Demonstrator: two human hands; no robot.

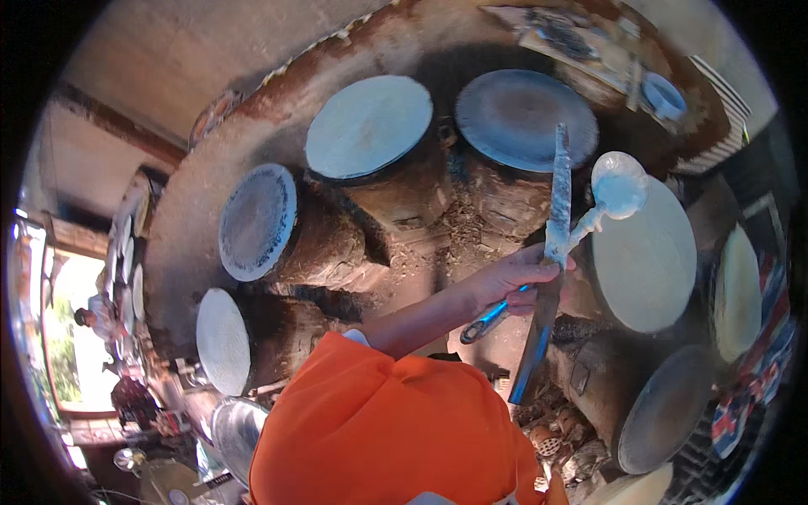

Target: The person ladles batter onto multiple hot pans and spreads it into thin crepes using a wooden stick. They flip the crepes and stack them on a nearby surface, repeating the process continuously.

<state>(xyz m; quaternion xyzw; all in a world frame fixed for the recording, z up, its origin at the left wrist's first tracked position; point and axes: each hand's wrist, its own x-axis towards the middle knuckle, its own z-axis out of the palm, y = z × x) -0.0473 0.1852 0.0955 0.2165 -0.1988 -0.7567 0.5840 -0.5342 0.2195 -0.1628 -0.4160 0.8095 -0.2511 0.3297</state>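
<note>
My left hand (520, 284) reaches across from the orange sleeve and is closed around two utensils. One is a long flat wooden spatula (560, 189), whitish with batter along its upper part. The other is a ladle (621, 187), its round bowl coated in pale batter and its dark handle end sticking out behind the fingers. Both are held above the ground between the griddles. Beyond the ladle is a round griddle covered by a pale sheet (646, 261). At the lower edge a sliver of skin (557, 490) beside the shirt may be my right hand; its fingers cannot be made out.
Round griddles on clay stoves curve around me: a dark one (526, 114) and a pale-covered one (370, 126) ahead, another dark one (258, 223) left, and one (665, 408) at lower right. A blue bowl (663, 97) stands far right. A person (101, 316) is distant left.
</note>
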